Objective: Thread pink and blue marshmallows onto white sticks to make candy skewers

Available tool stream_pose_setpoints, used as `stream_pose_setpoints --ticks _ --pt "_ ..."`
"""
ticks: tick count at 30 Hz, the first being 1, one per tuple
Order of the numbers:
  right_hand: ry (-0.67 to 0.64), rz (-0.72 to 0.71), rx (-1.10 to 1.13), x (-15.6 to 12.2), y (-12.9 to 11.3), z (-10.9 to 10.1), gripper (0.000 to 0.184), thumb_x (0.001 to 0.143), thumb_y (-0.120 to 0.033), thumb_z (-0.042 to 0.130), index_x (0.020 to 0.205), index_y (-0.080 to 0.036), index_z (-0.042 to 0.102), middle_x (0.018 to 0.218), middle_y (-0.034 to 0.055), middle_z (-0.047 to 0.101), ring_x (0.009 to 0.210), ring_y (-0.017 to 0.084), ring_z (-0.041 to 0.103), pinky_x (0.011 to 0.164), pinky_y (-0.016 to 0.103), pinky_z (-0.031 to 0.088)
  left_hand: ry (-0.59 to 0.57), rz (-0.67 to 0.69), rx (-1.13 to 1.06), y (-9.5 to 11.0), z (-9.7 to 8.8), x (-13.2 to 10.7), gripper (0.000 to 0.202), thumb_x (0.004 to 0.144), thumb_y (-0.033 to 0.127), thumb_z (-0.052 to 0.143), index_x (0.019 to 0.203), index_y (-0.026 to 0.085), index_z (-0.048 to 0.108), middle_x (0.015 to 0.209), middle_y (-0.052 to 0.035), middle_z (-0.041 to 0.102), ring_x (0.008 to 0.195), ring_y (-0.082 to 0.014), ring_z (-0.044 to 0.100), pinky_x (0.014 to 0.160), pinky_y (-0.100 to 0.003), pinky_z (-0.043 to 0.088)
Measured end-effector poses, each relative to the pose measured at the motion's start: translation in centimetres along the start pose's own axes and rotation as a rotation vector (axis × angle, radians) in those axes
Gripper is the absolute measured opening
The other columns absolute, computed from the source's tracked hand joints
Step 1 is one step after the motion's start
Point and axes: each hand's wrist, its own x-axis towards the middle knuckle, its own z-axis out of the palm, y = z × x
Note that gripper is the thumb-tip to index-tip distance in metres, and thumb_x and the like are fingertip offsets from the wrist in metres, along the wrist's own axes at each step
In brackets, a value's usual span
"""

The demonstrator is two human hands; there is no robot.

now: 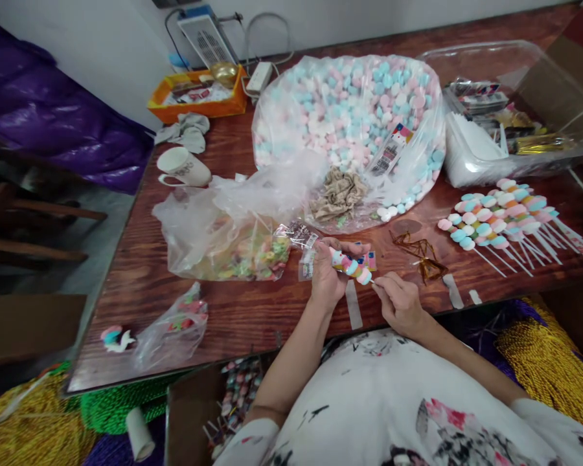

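Near the front edge of the table, my left hand [326, 275] is closed around a small printed clear wrapper [339, 259] with a marshmallow skewer [363, 276] partly inside it. Pink, blue and white marshmallows stick out of the wrapper's right end. The fingertips of my right hand [399, 301] pinch the skewer's thin white stick just beyond the last marshmallow. More printed wrappers [368, 260] lie flat under and behind my left hand. To the right rests a pile of finished-looking marshmallow skewers [502, 217], their sticks pointing toward the front.
A large clear bag of marshmallows [315, 110] fills the back, with a crumpled brown cloth [340, 193] before it. A bag of colourful candies [252, 255], a white mug [182, 167] and an orange tray [199, 107] stand left. A clear plastic bin [471, 162] is back right.
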Motion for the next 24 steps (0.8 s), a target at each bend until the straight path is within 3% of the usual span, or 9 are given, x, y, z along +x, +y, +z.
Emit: stream_pose_setpoints --ticks 4,9,14,16,19,24 --pt "-0.052 0.175 0.195 0.5 -0.1 -0.2 0.015 0.093 -0.017 0.045 0.084 -0.018 0.057 0.071 0.0006 0.053 0.063 0.012 0.050 0.061 0.025 0.038 -0.032 -0.026 0.017 0.2 0.0 0.0 0.045 0.073 0.065 0.064 0.078 0.021 0.057 0.072 -0.0025 0.069 0.077 -0.0246 0.071 0.069 -0.038 0.057" --pt "-0.147 0.478 0.542 1.3 0.0 -0.3 0.029 0.092 -0.028 0.046 0.065 -0.019 0.049 0.058 -0.0040 0.047 0.055 0.009 0.043 0.057 0.023 0.033 -0.045 -0.043 0.049 0.2 -0.2 0.1 0.050 0.069 0.069 0.064 0.078 0.021 0.055 0.071 -0.0025 0.069 0.080 -0.0259 0.071 0.071 -0.039 0.057" --pt "-0.279 0.675 0.841 1.6 -0.5 0.2 0.031 0.090 -0.036 0.047 0.066 -0.018 0.052 0.052 -0.0065 0.042 0.046 0.007 0.033 0.049 0.022 0.027 -0.027 -0.086 0.058 -0.2 -0.1 0.1 0.054 0.066 0.071 0.066 0.079 0.019 0.055 0.074 -0.0040 0.070 0.084 -0.0268 0.072 0.074 -0.040 0.058" --pt "-0.265 0.639 0.818 1.6 -1.0 0.6 0.032 0.091 -0.036 0.046 0.064 -0.018 0.049 0.052 -0.0065 0.041 0.047 0.008 0.034 0.049 0.022 0.027 -0.050 -0.103 0.079 -0.5 0.0 0.0 0.054 0.066 0.071 0.066 0.080 0.020 0.055 0.074 -0.0040 0.070 0.084 -0.0263 0.072 0.074 -0.039 0.057" --pt "-0.148 0.454 0.589 1.9 -1.5 0.7 0.031 0.092 -0.031 0.045 0.063 -0.019 0.046 0.056 -0.0052 0.042 0.052 0.008 0.037 0.054 0.022 0.031 -0.077 -0.125 0.091 -0.8 0.1 -0.1 0.053 0.066 0.070 0.067 0.081 0.020 0.055 0.075 -0.0036 0.071 0.084 -0.0248 0.072 0.074 -0.038 0.057" --pt "0.061 0.239 0.242 2.5 -0.8 -0.7 0.018 0.093 -0.022 0.044 0.081 -0.019 0.057 0.066 -0.0007 0.056 0.058 0.011 0.049 0.059 0.023 0.038 -0.078 -0.163 0.045 0.0 -0.4 0.1 0.055 0.060 0.065 0.075 0.086 0.020 0.059 0.084 -0.0058 0.072 0.096 -0.0275 0.069 0.078 -0.038 0.056"
